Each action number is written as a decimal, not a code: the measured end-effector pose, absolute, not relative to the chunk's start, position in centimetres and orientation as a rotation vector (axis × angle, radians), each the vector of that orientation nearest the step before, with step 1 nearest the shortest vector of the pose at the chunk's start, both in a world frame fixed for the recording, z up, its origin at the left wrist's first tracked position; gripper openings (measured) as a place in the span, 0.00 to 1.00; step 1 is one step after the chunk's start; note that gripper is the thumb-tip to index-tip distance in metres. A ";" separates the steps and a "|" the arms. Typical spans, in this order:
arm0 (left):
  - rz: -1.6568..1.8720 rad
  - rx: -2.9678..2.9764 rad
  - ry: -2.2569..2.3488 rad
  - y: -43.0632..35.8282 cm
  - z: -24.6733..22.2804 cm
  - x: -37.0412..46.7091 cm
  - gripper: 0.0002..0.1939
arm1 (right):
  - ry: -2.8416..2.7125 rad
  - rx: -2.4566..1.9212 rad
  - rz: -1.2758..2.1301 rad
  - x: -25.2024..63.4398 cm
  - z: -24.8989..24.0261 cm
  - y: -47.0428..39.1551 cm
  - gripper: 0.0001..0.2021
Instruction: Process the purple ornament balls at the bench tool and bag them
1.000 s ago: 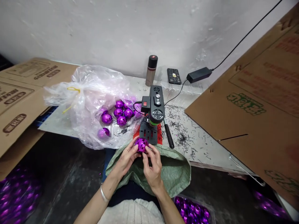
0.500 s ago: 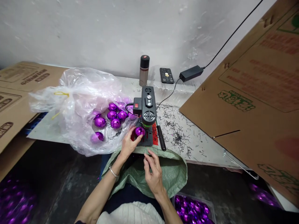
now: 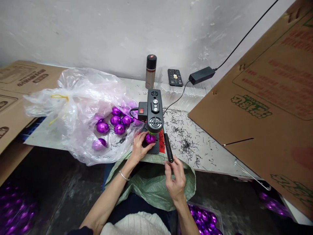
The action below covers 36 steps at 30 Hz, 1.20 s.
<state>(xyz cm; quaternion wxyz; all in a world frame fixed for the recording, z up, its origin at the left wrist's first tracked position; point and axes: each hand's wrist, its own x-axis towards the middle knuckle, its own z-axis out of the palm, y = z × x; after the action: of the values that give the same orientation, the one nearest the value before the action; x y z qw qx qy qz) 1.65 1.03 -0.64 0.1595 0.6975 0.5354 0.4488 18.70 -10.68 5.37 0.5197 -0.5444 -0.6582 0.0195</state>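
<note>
My left hand (image 3: 139,149) pinches a shiny purple faceted bauble (image 3: 150,138) between thumb and fingers. The bauble sits under the head of a small black press machine (image 3: 155,111), over its base plate (image 3: 154,149). Beside the machine, a lever with a black handle (image 3: 168,147) slants down toward me. My right hand (image 3: 176,178) is at the lower end of that handle, thumb and fingers apart on either side of it; whether they touch it I cannot tell. A green woven sack (image 3: 186,186) gapes open below both hands.
A clear plastic bag (image 3: 80,130) with several purple baubles (image 3: 102,128) lies to the left. Behind the machine are a bottle (image 3: 151,71), a phone (image 3: 175,77) and a power adapter (image 3: 201,75). Black bits (image 3: 187,145) litter the tabletop. A large carton (image 3: 256,130) stands at right.
My left hand has shifted the bauble slightly right, under the machine's head. My right hand has moved right, from above the sack to the end of the lever handle.
</note>
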 end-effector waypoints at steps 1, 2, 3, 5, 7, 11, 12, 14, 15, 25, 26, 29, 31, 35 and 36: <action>1.288 1.975 1.512 1.0 -0.9 1.6 0.28 | -1.570 -1.280 0.002 19.1 6.2 -10.0 0.22; 1.290 1.963 1.499 1.1 -1.1 1.6 0.29 | -1.569 -1.234 -0.051 19.4 7.0 -9.2 0.24; 1.291 1.956 1.489 1.1 -1.2 1.5 0.29 | -1.581 -1.186 -0.098 19.6 7.8 -8.3 0.26; 1.298 1.954 1.466 1.0 -1.2 1.5 0.30 | -1.630 -1.078 -0.215 19.8 9.4 -6.6 0.29; 1.313 1.960 1.444 1.0 -1.2 1.5 0.30 | -1.685 -0.976 -0.290 19.6 10.8 -4.9 0.29; 1.324 1.962 1.450 1.0 -1.2 1.7 0.30 | -1.754 -0.835 -0.240 18.4 12.7 -3.0 0.18; 1.323 1.962 1.453 0.9 -1.3 1.8 0.30 | -1.737 -0.832 -0.220 18.0 12.8 -2.8 0.13; 1.324 1.968 1.447 0.9 -1.3 1.8 0.30 | -1.677 -0.876 -0.179 17.1 12.6 -2.7 0.07; 1.323 1.969 1.443 0.9 -1.2 1.9 0.30 | -1.644 -0.912 -0.158 16.7 12.2 -2.6 0.09; 1.320 1.962 1.443 0.8 -1.0 2.0 0.29 | -1.487 -0.901 -0.098 15.1 7.7 -2.1 0.17; 1.322 1.957 1.440 0.8 -1.0 2.1 0.29 | -1.475 -0.901 -0.097 15.1 7.5 -2.1 0.17; 1.303 1.939 1.439 0.8 -0.9 2.0 0.29 | -1.455 -0.909 -0.109 15.0 7.1 -2.0 0.18; 1.291 1.931 1.438 0.8 -0.8 2.0 0.29 | -1.451 -0.909 -0.120 15.0 6.7 -2.0 0.18; 1.289 1.921 1.440 0.9 -0.9 2.1 0.29 | -1.443 -0.902 -0.122 15.0 6.1 -1.9 0.18; 1.295 1.921 1.441 0.9 -0.9 2.1 0.29 | -1.441 -0.902 -0.117 15.0 6.0 -1.9 0.17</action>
<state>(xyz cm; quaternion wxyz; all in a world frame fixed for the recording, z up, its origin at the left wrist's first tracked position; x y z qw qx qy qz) 2.13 0.91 -0.92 0.2055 0.6891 0.5169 0.4645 15.00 -1.86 5.97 0.6586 -0.3984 -0.6363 -0.0517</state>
